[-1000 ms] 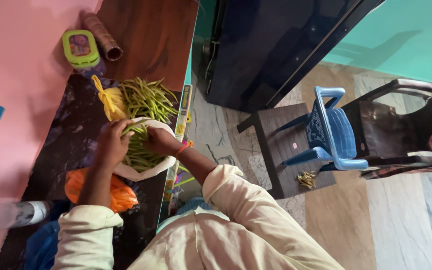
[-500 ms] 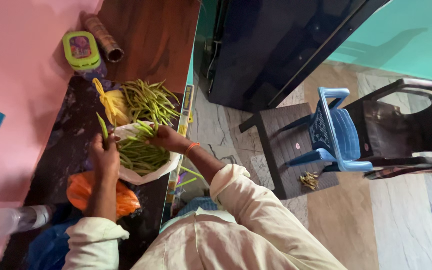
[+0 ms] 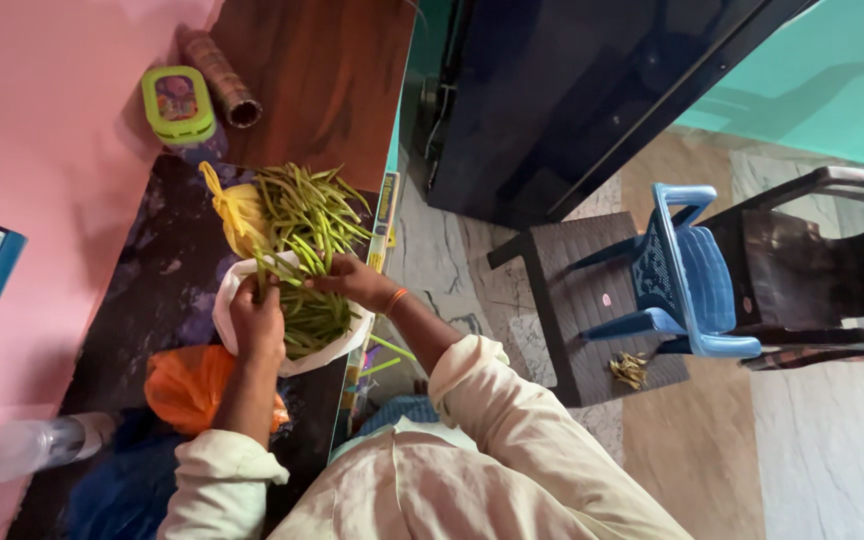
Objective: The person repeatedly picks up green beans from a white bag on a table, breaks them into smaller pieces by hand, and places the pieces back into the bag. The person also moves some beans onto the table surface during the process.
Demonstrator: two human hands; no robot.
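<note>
Working over a dark counter (image 3: 167, 290), a green bean (image 3: 261, 272) is pinched upright in the left hand (image 3: 257, 322). More beans are gripped by the right hand (image 3: 352, 280) above a white bowl (image 3: 227, 318) of beans. Beyond, a bean pile (image 3: 307, 205) is seen beside a yellow bag (image 3: 237, 212).

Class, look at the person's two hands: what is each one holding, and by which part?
Left hand grips green beans near their lower ends. Right hand touches more beans; its grip cannot be told.
</note>
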